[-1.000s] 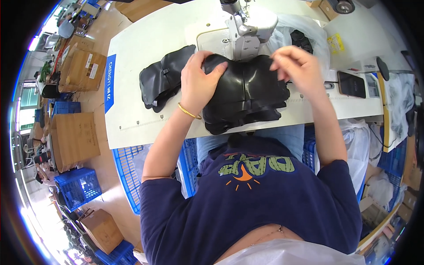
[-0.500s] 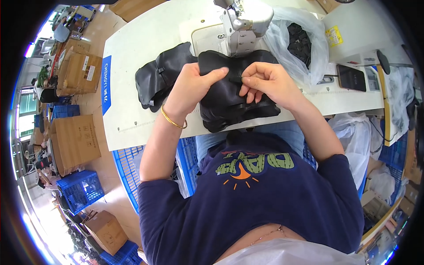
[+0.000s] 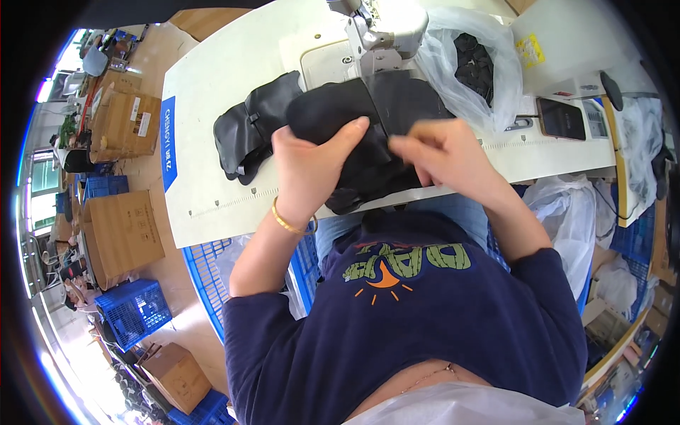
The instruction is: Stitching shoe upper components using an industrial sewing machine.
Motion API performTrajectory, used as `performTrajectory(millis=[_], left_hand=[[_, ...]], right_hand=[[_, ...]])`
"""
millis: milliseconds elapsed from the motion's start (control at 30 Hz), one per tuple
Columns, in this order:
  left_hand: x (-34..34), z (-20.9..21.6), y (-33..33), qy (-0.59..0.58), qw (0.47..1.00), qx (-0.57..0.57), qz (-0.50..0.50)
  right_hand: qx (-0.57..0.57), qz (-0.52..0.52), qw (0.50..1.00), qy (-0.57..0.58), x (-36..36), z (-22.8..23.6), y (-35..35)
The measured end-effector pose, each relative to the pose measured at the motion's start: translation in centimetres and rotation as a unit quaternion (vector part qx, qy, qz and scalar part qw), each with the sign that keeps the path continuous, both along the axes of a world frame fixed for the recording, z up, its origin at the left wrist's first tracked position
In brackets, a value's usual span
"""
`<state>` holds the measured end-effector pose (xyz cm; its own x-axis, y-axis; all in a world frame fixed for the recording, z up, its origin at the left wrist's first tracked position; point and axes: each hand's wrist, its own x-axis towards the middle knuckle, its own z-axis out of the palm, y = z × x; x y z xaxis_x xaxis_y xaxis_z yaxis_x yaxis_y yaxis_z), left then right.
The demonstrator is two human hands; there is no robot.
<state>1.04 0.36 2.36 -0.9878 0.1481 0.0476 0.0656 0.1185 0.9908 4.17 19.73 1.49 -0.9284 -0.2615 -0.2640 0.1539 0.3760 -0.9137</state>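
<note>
My left hand [image 3: 312,166] grips the left side of a black leather-like piece [image 3: 333,106], thumb pressed on top and fingers hidden beneath. My right hand [image 3: 443,156] is curled and blurred over the piece's right half, thumb and forefinger together at the lower end of a narrow black strap [image 3: 377,110] that crosses it. Under the piece lie more folded black pieces [image 3: 368,188] at the table's near edge. Left of them sits another black piece [image 3: 258,120] with a small buckled strap around it.
A sewing machine [image 3: 386,35] stands just beyond the work on the white table [image 3: 212,170]. At right are a clear plastic bag [image 3: 506,78] of black parts and a phone [image 3: 561,118]. Blue baskets [image 3: 205,276] stand below the table; cardboard boxes [image 3: 120,227] are on the left.
The held black piece has turned and shifted left, its right part now spread flatter. My left hand has moved slightly left and down; my right hand has moved slightly right, blurred.
</note>
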Motion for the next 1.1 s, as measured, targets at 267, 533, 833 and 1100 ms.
performTrajectory(millis=[267, 533, 833, 1100], left_hand=[[1.6, 2.4, 0.1, -0.075, 0.978, 0.185, -0.063], [1.6, 2.0, 0.2, 0.027, 0.995, 0.084, -0.039], [1.8, 2.2, 1.0, -0.036, 0.982, 0.185, 0.029], [1.7, 2.2, 0.9, -0.042, 0.985, 0.170, -0.006]], right_hand=[[-0.537, -0.176, 0.825, 0.019, 2.8, -2.7, -3.0], [-0.435, -0.229, 0.863, 0.120, 1.6, -0.9, -4.2], [-0.382, -0.222, 0.877, 0.191, 1.5, -0.9, -4.0], [-0.393, -0.212, 0.874, 0.194, 1.3, -0.8, -4.1]])
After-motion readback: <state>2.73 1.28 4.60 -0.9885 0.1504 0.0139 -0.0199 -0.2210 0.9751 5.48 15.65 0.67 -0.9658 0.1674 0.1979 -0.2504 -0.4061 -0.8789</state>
